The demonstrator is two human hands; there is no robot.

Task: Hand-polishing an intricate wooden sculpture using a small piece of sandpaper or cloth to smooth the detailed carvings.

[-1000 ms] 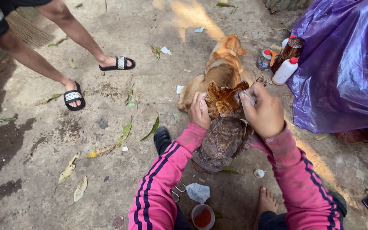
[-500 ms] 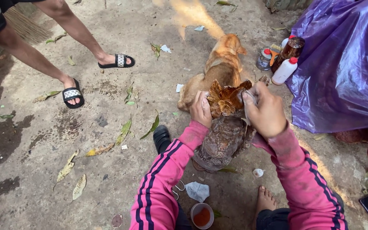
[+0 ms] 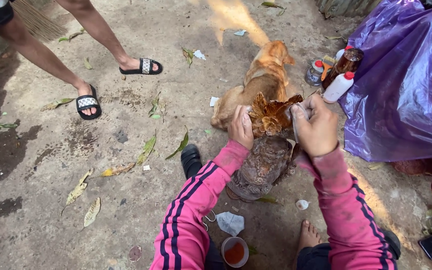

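A wooden carving [image 3: 263,165] stands upright on the ground between my knees. Its base is dull grey-brown and its leafy top [image 3: 271,117] is glossy red-brown. My left hand [image 3: 241,127] curls against the left side of the glossy top. My right hand [image 3: 316,125] is closed at the top's right side, pinching a small grey tool [image 3: 296,117] against the wood. Both arms wear pink sleeves with dark stripes. What the tool is cannot be made out.
A tan dog [image 3: 261,85] lies just behind the carving. Bottles [image 3: 338,75] stand beside a purple plastic sheet [image 3: 406,85] at right. A cup of orange liquid [image 3: 234,251] and crumpled paper [image 3: 230,222] lie near me. Another person's sandalled feet [image 3: 88,102] stand at left among dry leaves.
Both hands stay on the carving's top with only slight shifts. The view has drifted a little; the other person's feet are nearly where they were.
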